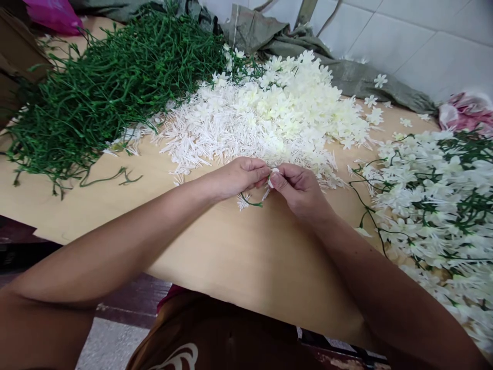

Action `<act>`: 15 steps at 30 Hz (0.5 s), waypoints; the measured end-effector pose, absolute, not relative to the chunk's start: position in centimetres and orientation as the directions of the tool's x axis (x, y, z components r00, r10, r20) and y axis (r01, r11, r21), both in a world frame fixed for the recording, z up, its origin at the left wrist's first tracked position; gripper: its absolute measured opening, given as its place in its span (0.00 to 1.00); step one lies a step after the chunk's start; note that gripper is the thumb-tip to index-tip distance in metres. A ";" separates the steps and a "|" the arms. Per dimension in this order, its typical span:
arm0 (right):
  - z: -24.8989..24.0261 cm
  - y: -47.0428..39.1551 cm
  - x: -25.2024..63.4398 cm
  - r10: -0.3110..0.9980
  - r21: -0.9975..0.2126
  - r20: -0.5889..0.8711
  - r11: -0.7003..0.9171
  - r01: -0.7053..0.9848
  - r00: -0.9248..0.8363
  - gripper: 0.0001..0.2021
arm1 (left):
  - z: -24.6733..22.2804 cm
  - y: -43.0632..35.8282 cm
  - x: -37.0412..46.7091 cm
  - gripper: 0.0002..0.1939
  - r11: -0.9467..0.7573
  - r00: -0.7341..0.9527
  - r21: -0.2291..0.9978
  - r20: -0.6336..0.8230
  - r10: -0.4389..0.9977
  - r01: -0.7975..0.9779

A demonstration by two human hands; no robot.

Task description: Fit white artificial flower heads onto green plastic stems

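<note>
Near the middle of the table, my left hand (pixel 246 177) is closed in a pinch on a green stem, most of it hidden by the fingers. My right hand (pixel 298 187) meets it from the right, thumb and fingers pinched on a small white flower (pixel 274 173). The fingertips of both hands nearly touch. Below them a green stem end (pixel 254 204) with white thin tips (pixel 242 201) shows over the table. Just beyond the hands lies a heap of loose white flowers and white stamens (pixel 231 128).
Green stems (pixel 127 82) are piled at the back left. Assembled white flower sprays (pixel 435 205) lie on the right of the brown table (pixel 231 257). Grey-green cloth (pixel 354 77) runs along the tiled wall, with a pink bag (pixel 56 15) at the far left.
</note>
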State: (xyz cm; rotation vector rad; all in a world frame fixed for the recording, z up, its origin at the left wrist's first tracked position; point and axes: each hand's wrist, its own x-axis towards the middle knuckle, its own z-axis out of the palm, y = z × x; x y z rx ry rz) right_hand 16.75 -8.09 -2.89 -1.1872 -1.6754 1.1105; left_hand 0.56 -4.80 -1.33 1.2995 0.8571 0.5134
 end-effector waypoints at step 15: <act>-2.8 -7.9 16.9 0.928 -0.962 0.064 0.155 0.224 -0.367 0.23 | -2.0 -5.0 0.3 0.17 0.091 0.689 0.989 -0.145 0.710 0.114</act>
